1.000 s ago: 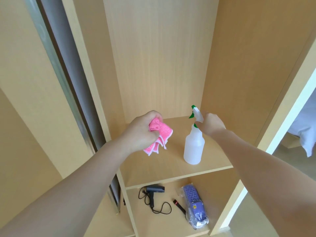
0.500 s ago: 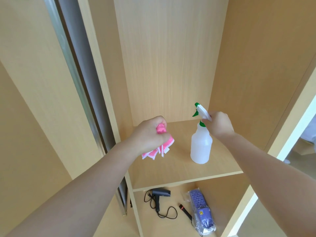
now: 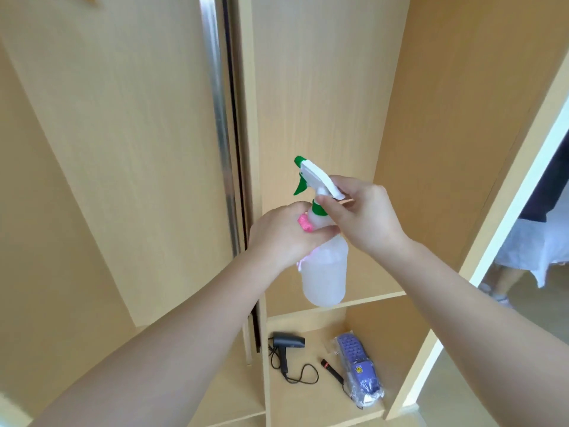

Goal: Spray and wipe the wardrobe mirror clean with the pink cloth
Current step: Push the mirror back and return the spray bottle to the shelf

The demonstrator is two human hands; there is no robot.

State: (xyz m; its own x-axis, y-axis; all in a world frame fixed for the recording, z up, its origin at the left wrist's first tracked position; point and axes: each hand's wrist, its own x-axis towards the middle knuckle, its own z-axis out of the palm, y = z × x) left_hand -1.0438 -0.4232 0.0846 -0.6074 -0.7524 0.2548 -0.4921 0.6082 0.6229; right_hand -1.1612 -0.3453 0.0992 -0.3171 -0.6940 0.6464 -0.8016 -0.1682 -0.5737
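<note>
A person's two bare hands meet in front of an open light-wood wardrobe, holding a translucent white plastic spray bottle (image 3: 324, 272) with a white trigger head and green nozzle, lifted clear above the wooden shelf (image 3: 335, 306). The right hand (image 3: 360, 217) has its fingers curled round the neck of the bottle just under the trigger head, thumb near the green collar. The left hand (image 3: 283, 234) is closed round a bunched pink cloth (image 3: 304, 224), of which a small wad shows between the fingers and a paler edge hangs below the palm; the same hand presses against the shoulder of the bottle, cloth and bottle touching. The nozzle points up and to the left, toward the wardrobe's brushed-metal door rail (image 3: 220, 127), which runs upright beside a dark gap between the wooden panels.

In the compartment below the shelf lie a black hair dryer (image 3: 288, 343) with its cord looped beside it, a slim black pen-like stick with a red band (image 3: 331, 369), and a purple slipper in a clear plastic wrapper (image 3: 358, 369), the three near one another but apart. At the far right, past the white edge of the wardrobe frame (image 3: 505, 217), a fold of white and dark fabric (image 3: 529, 248) hangs in the room beyond. No mirror surface can be made out with certainty.
</note>
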